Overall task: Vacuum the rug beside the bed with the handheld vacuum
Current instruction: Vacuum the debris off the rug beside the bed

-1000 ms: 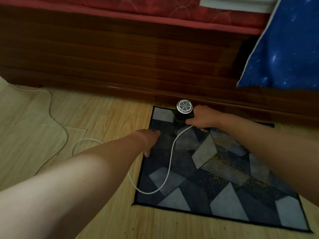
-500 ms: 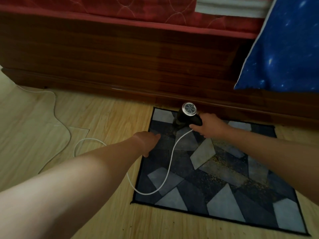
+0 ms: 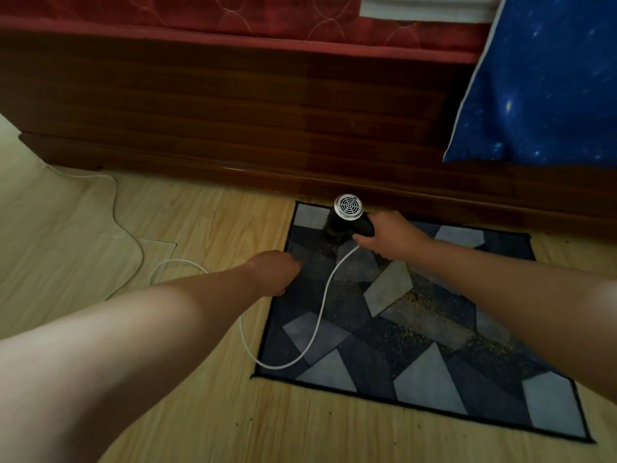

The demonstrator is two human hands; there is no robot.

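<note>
The rug (image 3: 434,379) lies on the wooden floor (image 3: 200,222) just beside the bed frame (image 3: 233,111), and its long side runs along the bed, from far left to near right. The handheld vacuum (image 3: 347,215) stands at the far left corner of the rug, nozzle down on the pile, with its round silver grille turned up toward the camera. The right hand (image 3: 390,233) has its fingers wrapped round the black handle. The left hand (image 3: 275,272) rests on the left edge of the rug with the fingers bent down. I cannot tell whether it pinches the edge or only presses it flat.

The yellowish crumbs (image 3: 414,297) lie in a band across the middle of the rug, to the right of the vacuum and nearer to the person. So I judge that the next stroke must go rightward and toward the body, on the side of the right arm. The white cord (image 3: 320,315) trails from the vacuum over the left part of the rug and passes under the left forearm. It lies away from the crumbs, but it could catch if the vacuum is drawn straight back.
</note>
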